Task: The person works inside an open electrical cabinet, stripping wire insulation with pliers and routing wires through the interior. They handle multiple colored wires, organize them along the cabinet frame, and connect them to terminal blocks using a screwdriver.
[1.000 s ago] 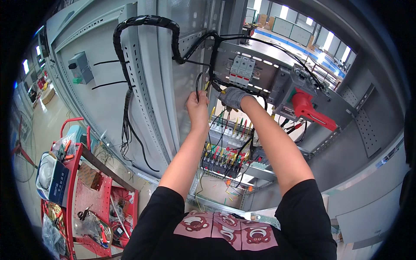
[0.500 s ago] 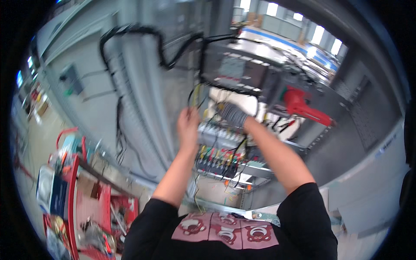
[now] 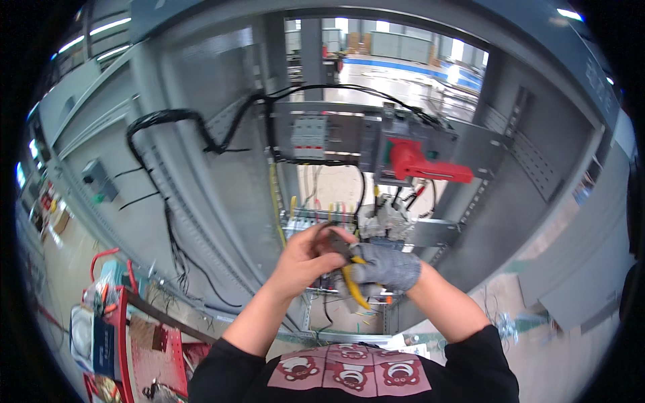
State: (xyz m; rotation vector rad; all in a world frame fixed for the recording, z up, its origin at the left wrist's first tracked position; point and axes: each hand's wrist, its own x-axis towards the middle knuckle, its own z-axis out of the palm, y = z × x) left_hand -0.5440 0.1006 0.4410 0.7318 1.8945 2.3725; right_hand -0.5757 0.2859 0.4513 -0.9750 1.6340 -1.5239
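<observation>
Yellow-handled pliers [image 3: 349, 274] seem stiff, light, best held by their handles [image 3: 359, 295]; right of them the right hand [image 3: 391, 265] grasps them; left of them the left hand [image 3: 308, 260] curls, hold unclear.

Ahead I see bright windows [image 3: 457, 51], a pale shiny floor [image 3: 376, 79] and a blue band [image 3: 418, 70]. To my left stands a red cart [image 3: 123, 344].

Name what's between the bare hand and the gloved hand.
Yellow-handled pliers, apparently, between the left hand and right hand; the head view shows this.
</observation>
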